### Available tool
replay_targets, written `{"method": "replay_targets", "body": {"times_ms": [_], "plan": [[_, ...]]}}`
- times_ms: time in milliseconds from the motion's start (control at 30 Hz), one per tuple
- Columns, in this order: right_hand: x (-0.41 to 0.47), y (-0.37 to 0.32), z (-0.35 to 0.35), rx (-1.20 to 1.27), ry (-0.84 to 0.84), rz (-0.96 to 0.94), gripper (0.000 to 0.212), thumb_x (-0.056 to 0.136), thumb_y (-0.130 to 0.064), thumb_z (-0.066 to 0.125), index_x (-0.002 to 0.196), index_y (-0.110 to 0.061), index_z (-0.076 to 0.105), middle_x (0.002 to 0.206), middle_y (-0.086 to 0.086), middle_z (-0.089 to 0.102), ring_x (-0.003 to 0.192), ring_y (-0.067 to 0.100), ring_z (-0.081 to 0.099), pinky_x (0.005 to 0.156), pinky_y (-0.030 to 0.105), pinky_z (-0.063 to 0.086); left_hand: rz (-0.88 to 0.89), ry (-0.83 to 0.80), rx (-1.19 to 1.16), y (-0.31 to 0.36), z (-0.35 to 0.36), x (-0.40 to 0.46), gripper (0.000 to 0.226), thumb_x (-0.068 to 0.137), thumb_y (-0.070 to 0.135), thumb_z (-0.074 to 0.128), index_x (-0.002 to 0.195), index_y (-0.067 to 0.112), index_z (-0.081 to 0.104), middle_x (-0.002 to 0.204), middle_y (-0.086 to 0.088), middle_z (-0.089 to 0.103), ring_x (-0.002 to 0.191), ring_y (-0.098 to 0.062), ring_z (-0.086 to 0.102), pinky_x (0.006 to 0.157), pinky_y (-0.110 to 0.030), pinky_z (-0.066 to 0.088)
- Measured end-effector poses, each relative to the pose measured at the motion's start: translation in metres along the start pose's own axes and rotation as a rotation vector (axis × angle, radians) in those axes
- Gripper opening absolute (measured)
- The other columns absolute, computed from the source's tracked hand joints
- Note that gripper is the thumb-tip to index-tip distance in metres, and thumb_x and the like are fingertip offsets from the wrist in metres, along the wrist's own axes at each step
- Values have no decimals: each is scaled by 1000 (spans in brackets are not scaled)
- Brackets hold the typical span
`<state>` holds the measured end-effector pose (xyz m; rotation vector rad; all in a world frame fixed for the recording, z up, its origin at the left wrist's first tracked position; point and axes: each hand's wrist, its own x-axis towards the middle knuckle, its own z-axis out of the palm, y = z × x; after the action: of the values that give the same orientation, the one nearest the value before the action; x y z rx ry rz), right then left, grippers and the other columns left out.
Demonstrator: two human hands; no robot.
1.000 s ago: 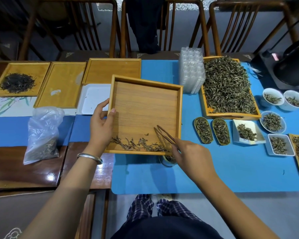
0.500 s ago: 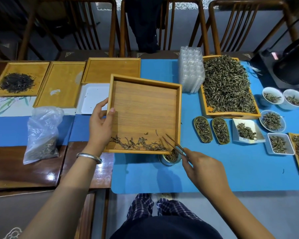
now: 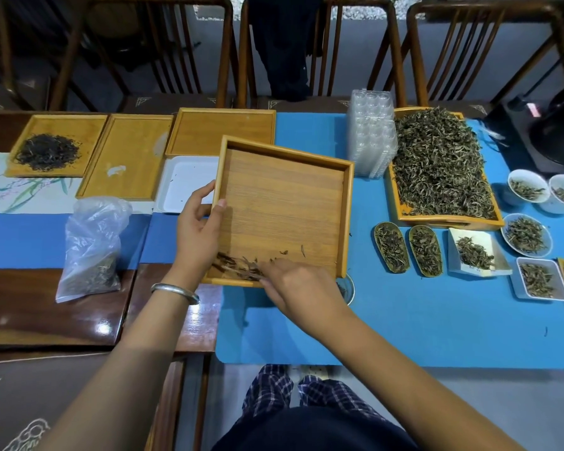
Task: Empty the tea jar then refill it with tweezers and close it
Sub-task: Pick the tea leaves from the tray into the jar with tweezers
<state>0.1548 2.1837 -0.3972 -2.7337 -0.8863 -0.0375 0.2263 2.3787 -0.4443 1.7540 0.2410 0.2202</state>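
**Refilling the Jar: Gathering the Last Leaves from the Tray**

Over the blue table mat [image 3: 404, 320], the square light-wood tray [image 3: 284, 203] is held tilted toward the person, so the remaining loose dried tea leaves [image 3: 241, 266] collect along its near edge. The left hand [image 3: 197, 236] grips the tray's left rim, thumb on the inside wall, fingers wrapped behind. The right hand [image 3: 302, 288] reaches in over the near edge, fingers closed around the dark slender tweezers [image 3: 232, 263], whose tips lie among the leaves. The small round tea jar [image 3: 346, 288] stands on the mat just beyond the tray's near right corner; only part of its rim shows.

Procedure for this step, as judged from the layout:

1. Hold the tilt steady. A steeper angle could spill leaves over the near rim.
2. Rake or pinch small clusters and carry them right, toward the jar mouth.
3. Keep the tray corner close above the jar, so dropped leaves land inside.
4. Apply light pressure; dried leaves probably crumble easily.

Visibility limits:

- The right hand covers the tweezer handles, and motion blur smears the tips; whether leaves are pinched between them cannot be told.
- The jar's fill level is hidden by the tray and hand.
- No jar lid can be identified.
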Motion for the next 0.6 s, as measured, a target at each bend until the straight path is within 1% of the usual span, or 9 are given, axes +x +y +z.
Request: {"method": "replay_targets", "body": {"times_ms": [100, 267, 333, 400, 500, 600], "plan": [[-17, 6, -6, -55, 8, 43, 18, 88, -26, 65, 103, -19, 70, 76, -5, 67, 55, 16, 62, 41, 19, 28, -11, 1, 6, 0, 0, 1, 34, 101, 30, 58, 135, 29, 56, 102, -5, 73, 91, -14, 72, 66, -17, 54], [-49, 29, -9, -75, 15, 145, 24, 79, -26, 76, 101, -19, 72, 70, -7, 66, 52, 16, 62, 35, 21, 35, -19, 8, 22, 1, 0, 1, 34, 101, 28, 57, 135, 30, 55, 97, 2, 72, 83, -4, 70, 65, -14, 52], [-58, 36, -10, -98, -3, 172, 22, 80, -27, 75, 100, -19, 72, 71, -6, 66, 54, 17, 63, 35, 22, 36, -20, 7, 32, 0, 0, 1, 35, 101, 28, 57, 136, 28, 54, 98, 1, 71, 84, -4, 70, 64, -11, 51], [-63, 42, -12, -110, -27, 193, 20, 84, -27, 70, 102, -19, 71, 74, -5, 67, 56, 18, 64, 37, 23, 37, -21, 5, 36, 1, 0, 1, 34, 102, 28, 56, 135, 30, 53, 103, -3, 71, 90, -9, 69, 64, -10, 51], [-68, 49, -13, -120, -20, 211, 22, 82, -26, 73, 103, -19, 71, 75, -5, 68, 56, 19, 65, 35, 24, 37, -16, -5, 45, 1, -1, 2, 34, 102, 29, 55, 136, 31, 52, 110, -6, 69, 97, -15, 68, 65, -10, 51], [-73, 54, -14, -123, -60, 223, 23, 86, -27, 68, 108, -19, 69, 79, -5, 69, 59, 19, 65, 37, 25, 38, -13, -12, 54, 1, 0, 2, 35, 102, 29, 55, 137, 29, 51, 111, -8, 69, 98, -17, 68, 66, -11, 51]]}}
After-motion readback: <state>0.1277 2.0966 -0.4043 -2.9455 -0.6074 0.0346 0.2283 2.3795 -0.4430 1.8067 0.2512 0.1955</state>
